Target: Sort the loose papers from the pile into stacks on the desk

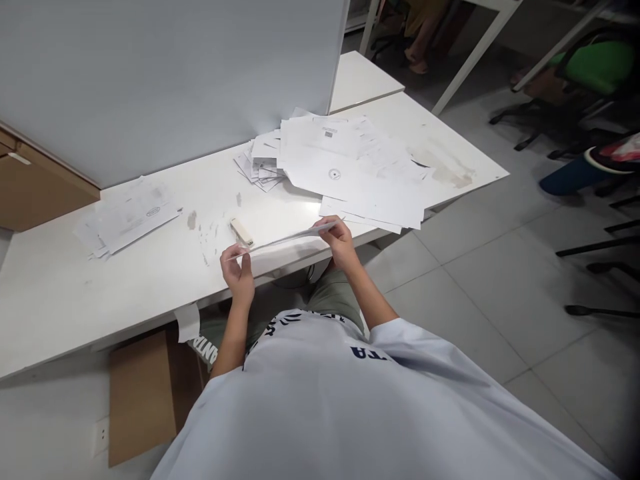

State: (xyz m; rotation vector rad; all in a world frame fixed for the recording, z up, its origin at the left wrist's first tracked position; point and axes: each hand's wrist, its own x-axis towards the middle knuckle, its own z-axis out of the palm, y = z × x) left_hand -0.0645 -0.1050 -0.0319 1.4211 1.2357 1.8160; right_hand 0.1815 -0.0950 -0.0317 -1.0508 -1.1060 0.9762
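A thin stack of white papers (285, 241) is held edge-on above the near edge of the white desk (60, 293). My left hand (239, 272) pinches its left end, fingers closed. At the right end my right hand (340, 239) grips it the same way. A small cream stapler (241, 231) lies on the desk just behind the left hand. Beyond the right hand a large loose pile of printed sheets (350, 170) spreads over the desk.
A smaller pile of papers (127, 217) lies at the desk's left. A grey partition panel (165, 73) stands behind the desk. Cardboard (143, 393) leans under the desk. Another person's legs (423, 33) and office chairs (590, 73) are on the tiled floor at right.
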